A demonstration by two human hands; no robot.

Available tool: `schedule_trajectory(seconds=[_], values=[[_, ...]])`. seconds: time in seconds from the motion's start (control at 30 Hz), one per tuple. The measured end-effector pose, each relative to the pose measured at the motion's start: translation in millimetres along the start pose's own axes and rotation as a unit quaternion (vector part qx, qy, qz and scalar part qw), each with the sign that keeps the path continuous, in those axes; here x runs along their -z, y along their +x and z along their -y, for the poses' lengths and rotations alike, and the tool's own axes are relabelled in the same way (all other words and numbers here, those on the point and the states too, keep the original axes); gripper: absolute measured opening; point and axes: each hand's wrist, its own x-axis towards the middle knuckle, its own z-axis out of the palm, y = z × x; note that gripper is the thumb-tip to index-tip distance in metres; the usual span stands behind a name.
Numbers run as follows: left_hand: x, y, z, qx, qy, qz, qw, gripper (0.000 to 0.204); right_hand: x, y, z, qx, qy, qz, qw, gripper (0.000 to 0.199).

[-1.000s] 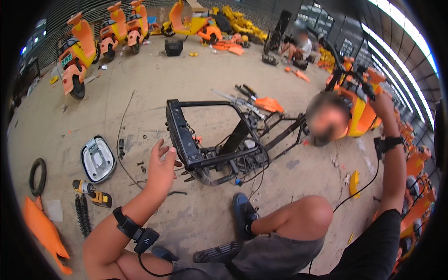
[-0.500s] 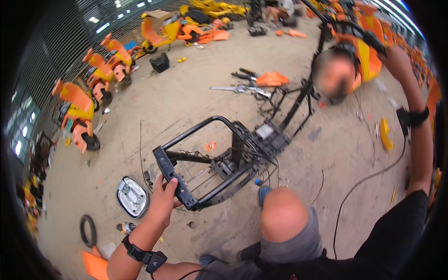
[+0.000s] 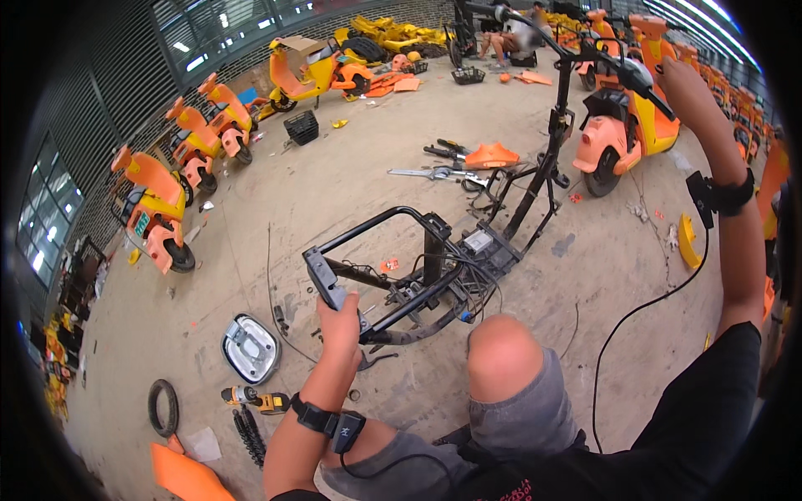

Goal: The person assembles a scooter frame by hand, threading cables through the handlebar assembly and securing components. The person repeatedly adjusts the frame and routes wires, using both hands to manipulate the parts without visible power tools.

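A bare black scooter frame (image 3: pixel 433 259) stands in front of me, cables and a boxy unit at its middle. My left hand (image 3: pixel 340 324) is closed around the flat black bracket (image 3: pixel 326 280) at its near-left end. A steering column (image 3: pixel 551 134) rises at the far right and carries a black handlebar (image 3: pixel 637 77). My right hand (image 3: pixel 683 88) is raised by the handlebar's right end, fingers curled; what they hold, if anything, is hidden. A brake lever (image 3: pixel 378 360) lies on the floor beside the bracket.
On the left floor lie an oval shell (image 3: pixel 251 349), a yellow drill (image 3: pixel 266 402), shock absorbers (image 3: pixel 249 434), a tyre (image 3: pixel 163 407) and an orange panel (image 3: pixel 185 474). Tools (image 3: pixel 434 173) lie beyond the frame. Orange-yellow scooters (image 3: pixel 154 204) line both sides. A person (image 3: pixel 503 42) sits far back.
The view has shifted, bringing more of the handlebar and drill into sight. My right hand has shifted up and left, above the grip's end. My left hand still holds the frame's bracket.
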Motion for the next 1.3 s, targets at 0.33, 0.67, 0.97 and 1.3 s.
schedule_trajectory(seconds=[0.33, 0.67, 0.97, 1.3], values=[[-1.7, -10.9, -7.5, 0.033, -0.117, -0.035, 0.992, 0.038, 224.6, -3.6, 207.0, 0.169, 0.445, 0.036, 0.879, 0.046], [67.5, -64.2, -18.3, 0.103, -0.082, -0.086, 0.988, 0.069, 60.1, -26.4, 441.7, 0.33, 0.702, 0.077, 0.627, 0.041], [84.7, -116.4, -82.4, 0.148, -0.107, -0.193, 0.964, 0.057, 8.0, -11.6, 473.0, 0.345, 0.773, 0.254, 0.468, 0.037], [36.0, -51.6, -56.2, 0.142, -0.023, -0.146, 0.979, 0.057, -28.6, 11.8, 514.1, 0.393, 0.694, 0.268, 0.54, 0.044]])
